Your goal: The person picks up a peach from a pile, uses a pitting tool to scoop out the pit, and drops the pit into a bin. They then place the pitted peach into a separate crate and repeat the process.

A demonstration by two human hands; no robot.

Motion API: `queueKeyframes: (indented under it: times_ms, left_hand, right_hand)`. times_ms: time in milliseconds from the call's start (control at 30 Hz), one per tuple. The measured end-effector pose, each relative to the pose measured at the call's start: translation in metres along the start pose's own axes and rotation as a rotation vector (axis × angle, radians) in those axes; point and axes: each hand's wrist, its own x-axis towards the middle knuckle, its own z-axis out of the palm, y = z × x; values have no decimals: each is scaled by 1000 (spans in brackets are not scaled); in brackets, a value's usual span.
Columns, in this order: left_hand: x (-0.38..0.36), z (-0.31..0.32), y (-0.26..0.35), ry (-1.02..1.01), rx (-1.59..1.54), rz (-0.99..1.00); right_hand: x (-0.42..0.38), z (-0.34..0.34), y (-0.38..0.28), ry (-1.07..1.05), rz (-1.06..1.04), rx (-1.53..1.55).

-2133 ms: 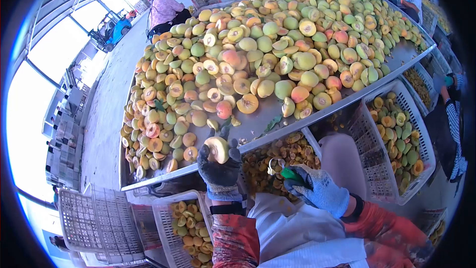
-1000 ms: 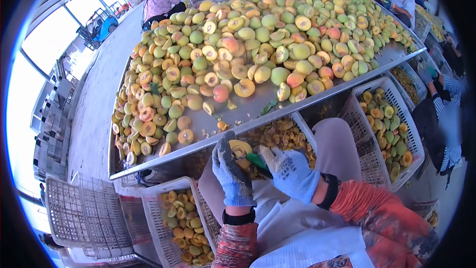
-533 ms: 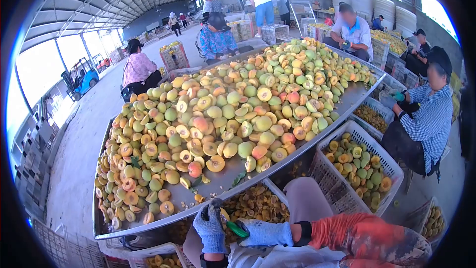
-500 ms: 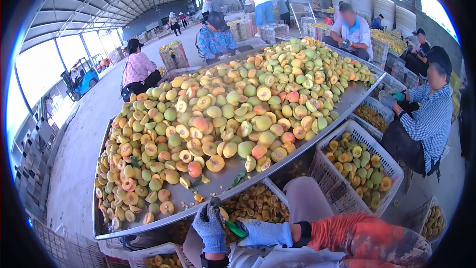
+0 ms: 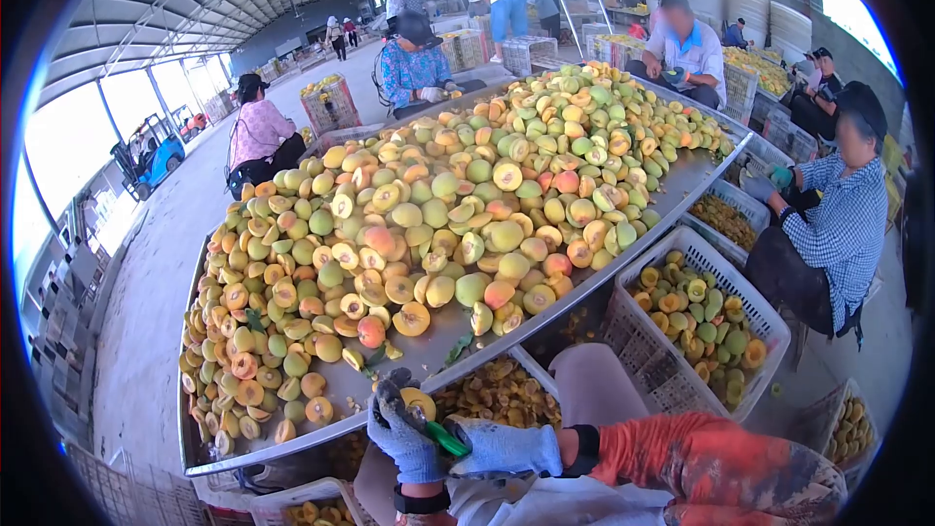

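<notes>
In a blue-grey glove, my left hand (image 5: 405,436) is closed round a halved yellow fruit (image 5: 420,404) near the front edge of the metal table. Just to its right, my gloved right hand (image 5: 502,446) grips a tool with a green handle (image 5: 447,439); the tool's tip is at the fruit and I cannot make it out. A large heap of halved green, yellow and reddish fruit (image 5: 467,234) lies on the metal table (image 5: 623,278) beyond my hands. Below the table edge, a crate holds brownish-yellow fruit pieces (image 5: 502,395).
A white crate of fruit halves (image 5: 701,321) stands to the right, beside a seated co-worker in a checked shirt (image 5: 828,229). Other people sit round the table's far side. A blue forklift (image 5: 148,156) is at the far left. Another crate (image 5: 310,507) is at the bottom.
The view has shifted slightly. My left hand has turned, so the fruit half in it shows more. The co-worker across the table in the blue floral top has raised their head and hands.
</notes>
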Motion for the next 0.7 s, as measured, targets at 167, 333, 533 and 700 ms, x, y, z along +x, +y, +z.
queueKeyframes:
  times_ms: [167,333,533,700]
  left_hand:
    - [8,-4,0,-159,-10,-125]
    - [9,-6,24,-305,82,21]
    - [31,0,28,-543,2,-321]
    - [28,6,-10,-337,-86,-328]
  right_hand:
    - [0,-18,-20,-162,191,-365]
    - [-1,-26,-28,-200,306,250]
    - [-10,-17,-14,-165,501,666]
    - [2,-37,-31,-84,824,1009]
